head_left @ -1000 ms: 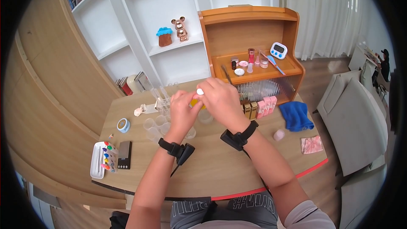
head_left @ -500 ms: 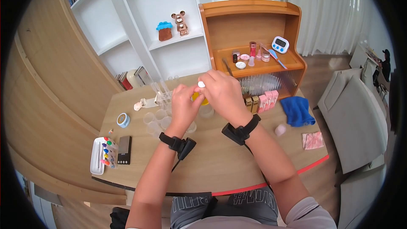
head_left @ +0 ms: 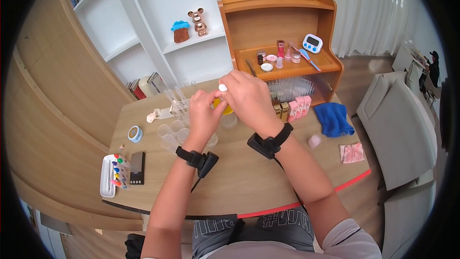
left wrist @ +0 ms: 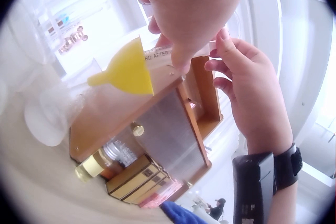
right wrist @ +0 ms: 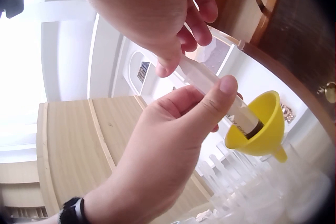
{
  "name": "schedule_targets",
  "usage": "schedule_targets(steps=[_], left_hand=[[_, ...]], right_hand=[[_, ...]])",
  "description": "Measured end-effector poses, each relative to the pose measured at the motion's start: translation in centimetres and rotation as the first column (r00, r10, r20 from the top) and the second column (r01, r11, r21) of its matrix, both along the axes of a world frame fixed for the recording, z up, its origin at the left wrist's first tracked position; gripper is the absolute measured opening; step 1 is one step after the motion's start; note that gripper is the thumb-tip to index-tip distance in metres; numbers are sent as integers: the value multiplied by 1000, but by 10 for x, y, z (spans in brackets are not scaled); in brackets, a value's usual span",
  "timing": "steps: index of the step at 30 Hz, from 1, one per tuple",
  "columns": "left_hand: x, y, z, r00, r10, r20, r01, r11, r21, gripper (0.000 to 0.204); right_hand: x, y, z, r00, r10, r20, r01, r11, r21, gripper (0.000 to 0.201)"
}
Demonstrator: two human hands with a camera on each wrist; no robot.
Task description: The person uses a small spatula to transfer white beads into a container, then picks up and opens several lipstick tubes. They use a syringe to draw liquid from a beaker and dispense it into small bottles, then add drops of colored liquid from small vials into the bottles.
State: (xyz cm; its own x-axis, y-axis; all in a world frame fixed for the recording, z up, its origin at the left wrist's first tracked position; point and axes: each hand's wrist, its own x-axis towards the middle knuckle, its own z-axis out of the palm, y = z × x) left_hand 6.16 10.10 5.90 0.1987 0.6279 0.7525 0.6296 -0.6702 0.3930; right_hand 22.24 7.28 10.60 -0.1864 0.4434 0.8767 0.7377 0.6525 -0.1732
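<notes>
My left hand (head_left: 204,117) pinches the barrel of a pale plastic syringe (right wrist: 239,112) with dark printed letters on its side. At its upper end, the thumb and fingers of my right hand (head_left: 250,100) pinch the plunger, whose white end (head_left: 223,88) shows in the head view. The syringe slants downward, and its dark lower end overlaps the mouth of a yellow funnel (right wrist: 268,124) in the right wrist view. Below, the funnel's spout points into clear vessels; a clear jar (head_left: 229,121) stands under it in the head view.
Clear cups (head_left: 167,136) and a rack of tubes (head_left: 178,108) stand left of the hands. Further left are a black scale (head_left: 137,168) and a white tray (head_left: 106,187). At right are a wooden cabinet (head_left: 278,2), pink boxes (head_left: 300,107) and a blue cloth (head_left: 333,120).
Both hands keep their grip on the syringe and stay close together over the funnel. The head view has shifted slightly, so the whole scene sits a little higher and further left.
</notes>
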Motion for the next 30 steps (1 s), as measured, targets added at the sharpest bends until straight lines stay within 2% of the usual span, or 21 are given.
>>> schedule_targets(steps=[6, 10, 19, 26, 30], left_hand=[[10, -2, 2, 1000, 16, -9, -16, 1000, 6, 26], [5, 2, 1, 1000, 12, -27, -12, 1000, 21, 29], [0, 0, -2, 1000, -27, -7, 27, 999, 21, 29], [0, -4, 3, 998, -25, -57, 27, 998, 50, 27], [-1, -7, 3, 999, -32, -21, 32, 999, 15, 27]], right_hand=[[7, -2, 8, 996, 14, -87, -12, 1000, 29, 15], [7, -1, 9, 997, 28, -77, -20, 995, 93, 20], [5, -16, 23, 998, -13, -65, 19, 995, 95, 22], [9, -19, 28, 998, -2, -60, 13, 984, 176, 22], [9, -23, 33, 998, -4, -68, 17, 983, 183, 24]])
